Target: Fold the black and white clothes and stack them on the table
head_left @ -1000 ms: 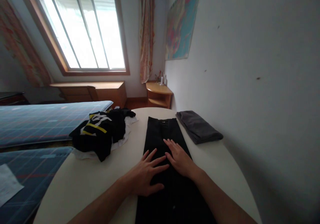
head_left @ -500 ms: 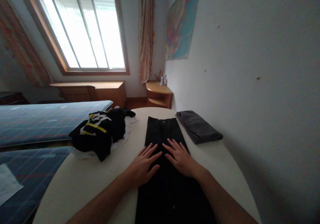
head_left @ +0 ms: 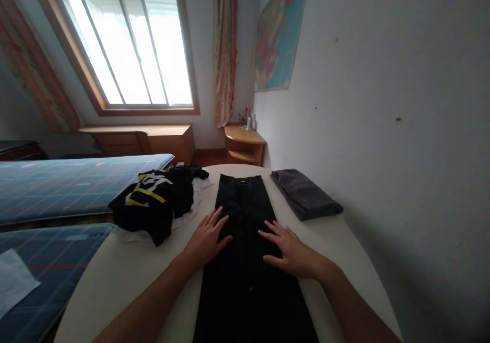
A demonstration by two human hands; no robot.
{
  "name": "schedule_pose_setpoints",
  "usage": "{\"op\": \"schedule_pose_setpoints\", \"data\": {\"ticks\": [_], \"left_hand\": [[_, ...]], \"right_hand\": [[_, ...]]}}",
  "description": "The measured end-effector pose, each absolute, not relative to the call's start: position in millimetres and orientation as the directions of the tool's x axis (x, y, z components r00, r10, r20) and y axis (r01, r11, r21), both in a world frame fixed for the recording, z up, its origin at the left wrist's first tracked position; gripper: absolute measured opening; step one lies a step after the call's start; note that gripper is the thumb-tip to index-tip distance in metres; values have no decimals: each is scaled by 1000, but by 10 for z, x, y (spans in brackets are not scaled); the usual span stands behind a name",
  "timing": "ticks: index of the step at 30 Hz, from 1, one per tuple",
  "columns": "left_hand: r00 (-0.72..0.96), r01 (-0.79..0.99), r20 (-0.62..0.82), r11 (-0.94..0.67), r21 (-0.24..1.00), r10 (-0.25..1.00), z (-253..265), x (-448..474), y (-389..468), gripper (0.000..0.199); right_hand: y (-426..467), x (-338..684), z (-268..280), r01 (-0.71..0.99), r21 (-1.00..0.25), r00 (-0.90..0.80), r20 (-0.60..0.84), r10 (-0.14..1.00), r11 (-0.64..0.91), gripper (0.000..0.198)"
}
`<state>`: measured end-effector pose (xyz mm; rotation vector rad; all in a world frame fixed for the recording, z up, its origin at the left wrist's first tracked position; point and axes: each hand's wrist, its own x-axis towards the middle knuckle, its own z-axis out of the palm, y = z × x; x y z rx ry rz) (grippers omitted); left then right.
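Note:
Black trousers [head_left: 245, 210] lie flat and lengthwise on the pale round table [head_left: 153, 276], waistband at the far end. My left hand [head_left: 206, 237] rests on their left edge, fingers spread. On the right edge lies my right hand [head_left: 288, 248], its fingers also apart, palm down. Neither hand grips the cloth. The near end of the trousers runs out of view at the bottom. Right of them sits a folded dark grey garment [head_left: 306, 195]. A rumpled black shirt with yellow and white print [head_left: 153, 200] is heaped at the table's left, over some white cloth [head_left: 196, 200].
Blue plaid mattresses [head_left: 76, 185] stand along the left, with a white sheet of paper or cloth [head_left: 15, 279] on the nearer one. The wall [head_left: 363, 154] runs close on the right. A wooden corner shelf [head_left: 245, 135] and a desk [head_left: 168, 133] are beyond the table.
My hands have moved apart, the left one leftward and the right one slightly right. The waistband end of the trousers has shifted left and a little farther away.

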<state>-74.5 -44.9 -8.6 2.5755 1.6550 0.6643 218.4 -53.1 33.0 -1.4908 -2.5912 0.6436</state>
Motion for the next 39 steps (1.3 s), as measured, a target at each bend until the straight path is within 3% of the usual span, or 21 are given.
{"op": "schedule_pose_setpoints", "data": {"ticks": [3, 7, 12, 16, 19, 26, 30, 33, 39], "left_hand": [[284, 892, 430, -400, 208, 857, 38, -724, -496, 33], [275, 897, 388, -380, 226, 880, 213, -572, -668, 21], [333, 871, 262, -402, 283, 906, 216, -412, -854, 46], [364, 885, 183, -400, 239, 913, 126, -388, -836, 62], [359, 891, 176, -392, 228, 917, 50, -416, -716, 64], [257, 881, 300, -351, 319, 918, -48, -478, -493, 65], [231, 870, 360, -357, 340, 904, 27, -447, -619, 46], [280, 874, 322, -379, 305, 904, 55, -405, -779, 43], [406, 864, 156, -434, 256, 900, -16, -391, -790, 64]], "right_hand": [[-521, 2139, 278, 817, -394, -515, -170, 840, 421, 76], [-431, 2108, 201, 855, -342, -466, -173, 868, 391, 76], [-233, 2061, 145, 893, -282, -397, -130, 909, 350, 74], [-151, 2014, 136, 920, -183, -350, 19, 936, 348, 67], [-256, 1961, 161, 913, -131, -381, 70, 922, 387, 61], [-702, 1802, 191, 888, -185, -437, -57, 898, 421, 69], [-690, 1779, 145, 894, -183, -429, -83, 900, 409, 72], [-574, 1786, 102, 901, -161, -419, -73, 905, 404, 70], [-342, 1782, 42, 908, -150, -396, -8, 918, 390, 65]]}}
